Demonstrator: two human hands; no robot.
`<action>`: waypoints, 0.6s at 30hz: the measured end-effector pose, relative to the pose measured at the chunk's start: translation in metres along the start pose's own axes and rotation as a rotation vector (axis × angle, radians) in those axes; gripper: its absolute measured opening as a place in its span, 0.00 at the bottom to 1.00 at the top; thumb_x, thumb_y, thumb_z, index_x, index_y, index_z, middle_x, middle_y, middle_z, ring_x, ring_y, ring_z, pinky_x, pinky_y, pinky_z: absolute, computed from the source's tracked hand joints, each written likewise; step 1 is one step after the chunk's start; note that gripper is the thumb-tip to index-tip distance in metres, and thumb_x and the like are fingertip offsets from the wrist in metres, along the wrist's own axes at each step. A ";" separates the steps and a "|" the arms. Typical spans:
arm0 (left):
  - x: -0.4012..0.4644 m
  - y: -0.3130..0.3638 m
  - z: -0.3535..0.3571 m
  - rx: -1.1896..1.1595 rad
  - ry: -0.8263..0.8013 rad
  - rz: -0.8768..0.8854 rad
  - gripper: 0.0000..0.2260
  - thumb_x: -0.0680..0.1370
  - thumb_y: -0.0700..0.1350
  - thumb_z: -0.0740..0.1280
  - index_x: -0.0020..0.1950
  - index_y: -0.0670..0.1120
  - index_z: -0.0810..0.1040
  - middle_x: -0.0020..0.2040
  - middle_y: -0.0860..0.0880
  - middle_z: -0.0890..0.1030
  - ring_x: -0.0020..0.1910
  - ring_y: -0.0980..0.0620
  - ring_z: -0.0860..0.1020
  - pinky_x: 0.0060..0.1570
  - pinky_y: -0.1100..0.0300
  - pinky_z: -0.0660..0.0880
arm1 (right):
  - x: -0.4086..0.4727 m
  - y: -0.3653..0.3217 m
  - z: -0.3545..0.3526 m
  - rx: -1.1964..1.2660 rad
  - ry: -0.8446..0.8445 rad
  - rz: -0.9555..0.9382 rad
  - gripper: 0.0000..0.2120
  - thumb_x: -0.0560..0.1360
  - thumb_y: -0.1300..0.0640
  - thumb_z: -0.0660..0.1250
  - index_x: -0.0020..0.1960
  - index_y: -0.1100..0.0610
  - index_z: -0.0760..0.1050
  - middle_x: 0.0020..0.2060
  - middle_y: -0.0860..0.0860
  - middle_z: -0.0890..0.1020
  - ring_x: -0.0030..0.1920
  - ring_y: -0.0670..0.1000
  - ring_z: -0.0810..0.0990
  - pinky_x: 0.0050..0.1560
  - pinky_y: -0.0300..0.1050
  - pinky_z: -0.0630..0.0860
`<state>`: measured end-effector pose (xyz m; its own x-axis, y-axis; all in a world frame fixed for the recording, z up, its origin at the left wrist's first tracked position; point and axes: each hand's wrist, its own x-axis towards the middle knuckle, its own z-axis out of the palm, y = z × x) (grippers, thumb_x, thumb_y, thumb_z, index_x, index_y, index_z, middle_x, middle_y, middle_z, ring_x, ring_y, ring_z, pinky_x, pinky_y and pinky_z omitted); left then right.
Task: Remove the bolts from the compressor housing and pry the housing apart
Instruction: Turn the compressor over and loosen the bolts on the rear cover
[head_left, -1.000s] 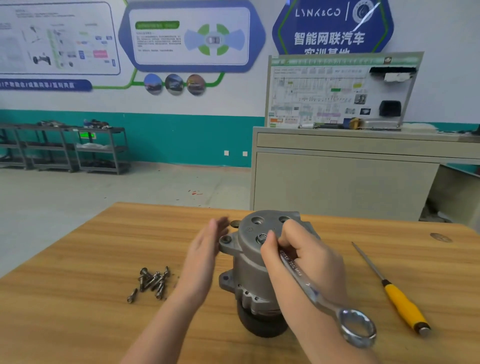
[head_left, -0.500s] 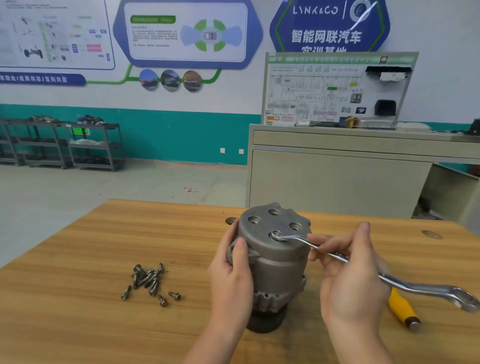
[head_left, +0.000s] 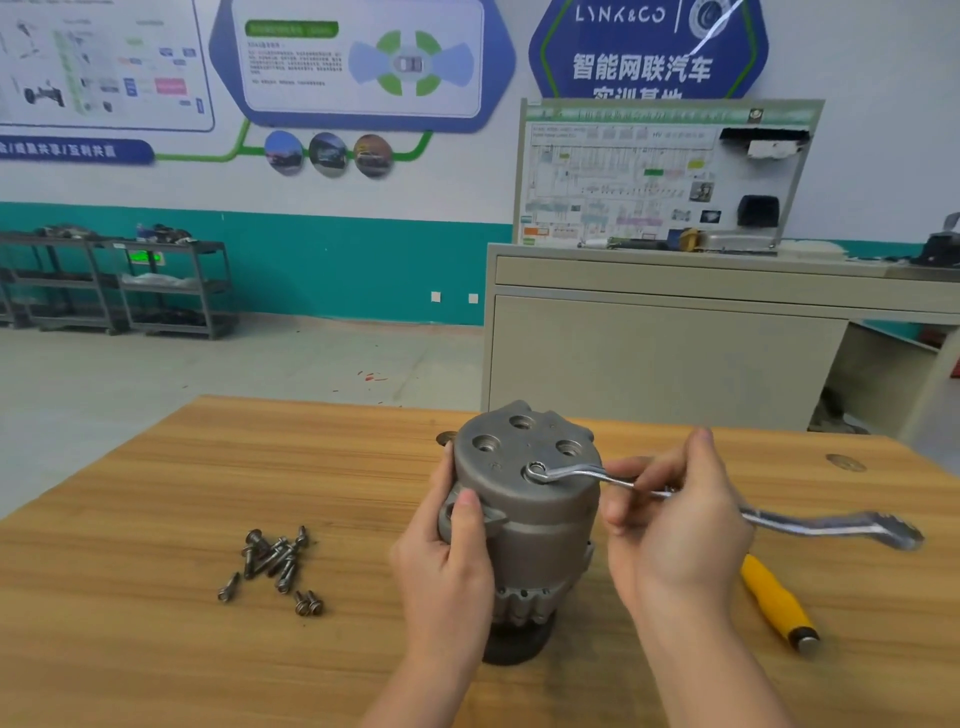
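Presently, at the left of the light wooden tabletop (head_left: 156, 493), a loose heap of small grey steel bolts (head_left: 275, 561) lies well apart from the work. Right of it, near the table's middle, the grey cast-metal cylindrical compressor housing (head_left: 524, 499) stands upright on its dark round base. The left hand (head_left: 447, 556) grips the housing's left flank, fingers curled round the far side, thumb pressed on a side lug. On the housing's top face, recessed bolt holes are visible; the ring end of a bright steel double-ended ring spanner (head_left: 675, 496) sits over the nearest-right one. Whether a bolt remains under the ring cannot be told. The right hand (head_left: 670, 525) pinches the spanner's shank, fingers closed on it, one finger raised. The spanner's free end projects rightward, blurred. Beneath it, a yellow-handled screwdriver (head_left: 774, 603) lies on the table.
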<state>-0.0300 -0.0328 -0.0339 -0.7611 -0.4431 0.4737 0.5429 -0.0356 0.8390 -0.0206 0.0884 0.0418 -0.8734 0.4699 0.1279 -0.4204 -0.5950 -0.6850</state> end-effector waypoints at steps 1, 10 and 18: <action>0.002 -0.001 -0.002 0.000 0.001 -0.014 0.17 0.78 0.49 0.61 0.66 0.54 0.76 0.60 0.65 0.79 0.62 0.67 0.76 0.60 0.71 0.72 | 0.006 -0.002 0.001 0.025 0.006 0.105 0.31 0.83 0.53 0.55 0.21 0.57 0.67 0.23 0.58 0.76 0.15 0.50 0.64 0.19 0.32 0.60; 0.019 0.000 -0.013 0.016 -0.145 -0.053 0.15 0.79 0.54 0.60 0.63 0.57 0.76 0.56 0.70 0.79 0.59 0.70 0.76 0.54 0.76 0.71 | 0.068 -0.011 0.032 -0.588 -0.154 0.377 0.10 0.73 0.63 0.73 0.38 0.64 0.73 0.20 0.52 0.77 0.17 0.44 0.73 0.19 0.32 0.70; 0.016 -0.012 -0.031 0.311 -0.558 0.023 0.49 0.58 0.67 0.78 0.72 0.71 0.54 0.69 0.73 0.68 0.68 0.73 0.65 0.61 0.77 0.65 | 0.046 0.010 0.110 -1.724 -0.683 -0.239 0.07 0.71 0.57 0.73 0.40 0.60 0.78 0.34 0.52 0.79 0.33 0.52 0.78 0.32 0.42 0.73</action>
<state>-0.0377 -0.0671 -0.0443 -0.8666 0.0958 0.4898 0.4964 0.2674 0.8259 -0.0915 0.0326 0.1199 -0.9594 -0.1351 0.2477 -0.2345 0.8699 -0.4338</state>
